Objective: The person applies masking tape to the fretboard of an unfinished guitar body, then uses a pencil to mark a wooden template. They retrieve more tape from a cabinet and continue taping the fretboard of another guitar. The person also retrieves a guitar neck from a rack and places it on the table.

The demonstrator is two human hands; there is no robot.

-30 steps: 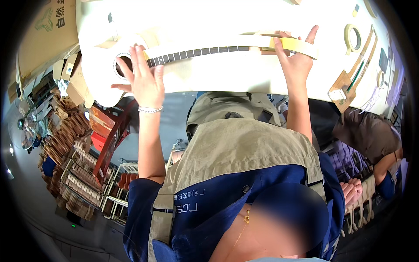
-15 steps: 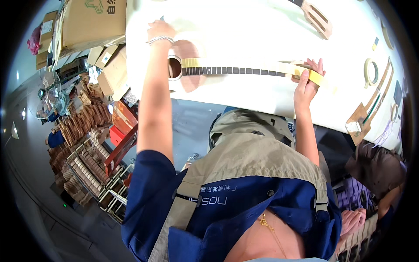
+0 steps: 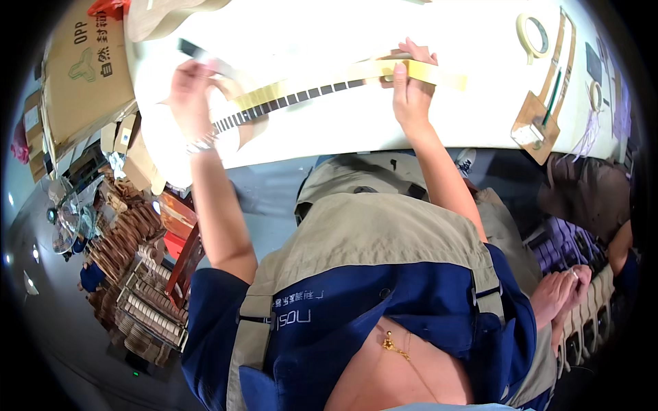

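A small guitar lies on the white table, its dark fretboard [image 3: 295, 98] slanting from lower left up to the right. Yellow masking tape [image 3: 264, 94] runs along the fretboard's far edge and over the neck. My right hand [image 3: 415, 92] grips the neck at its right end, thumb on the near side and fingers showing beyond it. Over the guitar's body, my left hand [image 3: 190, 92] is smeared by motion, its fingers closed on a flat tool with a dark end [image 3: 190, 47]. The hand and forearm cover the sound hole; most of the pale body is washed out by glare.
A tape roll [image 3: 533, 35] and a wooden piece with long strips [image 3: 537, 130] lie at the table's right. A large cardboard box [image 3: 86, 75] stands left. Racks of wooden parts [image 3: 147, 294] fill the lower left. Another person's hands [image 3: 562, 291] are at the lower right.
The view has shifted, and the guitar now appears more slanted. My left hand has come nearer the fretboard's left end with the dark-ended tool raised. My right hand keeps its hold on the neck.
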